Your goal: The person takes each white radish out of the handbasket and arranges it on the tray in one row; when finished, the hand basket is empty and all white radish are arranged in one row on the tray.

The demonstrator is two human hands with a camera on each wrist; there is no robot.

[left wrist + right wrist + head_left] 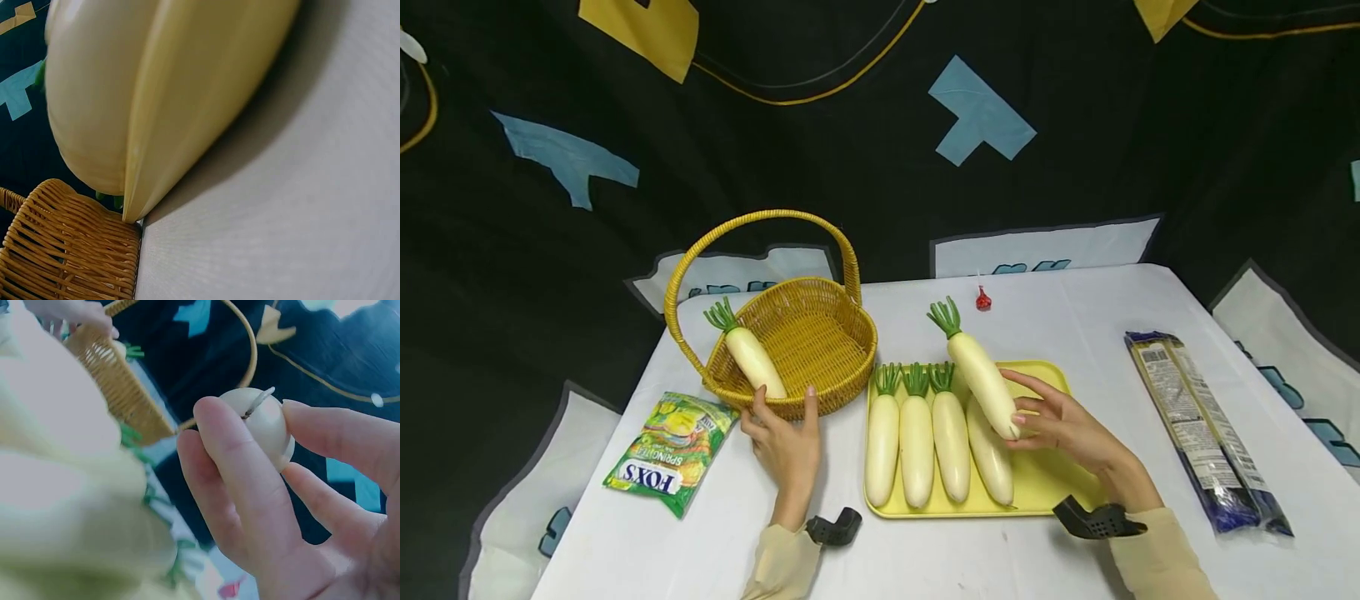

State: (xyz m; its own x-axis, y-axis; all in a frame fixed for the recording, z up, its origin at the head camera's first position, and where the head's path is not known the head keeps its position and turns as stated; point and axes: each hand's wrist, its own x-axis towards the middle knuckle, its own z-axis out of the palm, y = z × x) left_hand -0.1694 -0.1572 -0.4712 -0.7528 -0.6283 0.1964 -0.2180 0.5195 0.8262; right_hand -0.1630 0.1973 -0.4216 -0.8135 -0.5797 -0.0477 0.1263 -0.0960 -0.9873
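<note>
My right hand (pixel 1063 425) pinches the root end of a white radish (pixel 981 379) between thumb and fingers, tilted with its green stalks up and left, above a yellow tray (pixel 1052 492). In the right wrist view, the fingers surround the radish tip (pixel 272 428). Several other white radishes (pixel 916 450) lie side by side on the tray. At the near rim of a wicker basket (pixel 820 333), my left hand (pixel 790 450) holds the edge with thumb and fingers spread. One white radish (pixel 752 358) leans inside the basket, its stalks over the left rim.
Left of the basket lies a green Fox's candy bag (pixel 672 450). A long dark blue and clear package (pixel 1206 433) rests on the right of the white table (pixel 940 567). Behind the tray sits a small red wrapped item (pixel 983 300). The basket's tall arched handle (pixel 760 215) rises above it.
</note>
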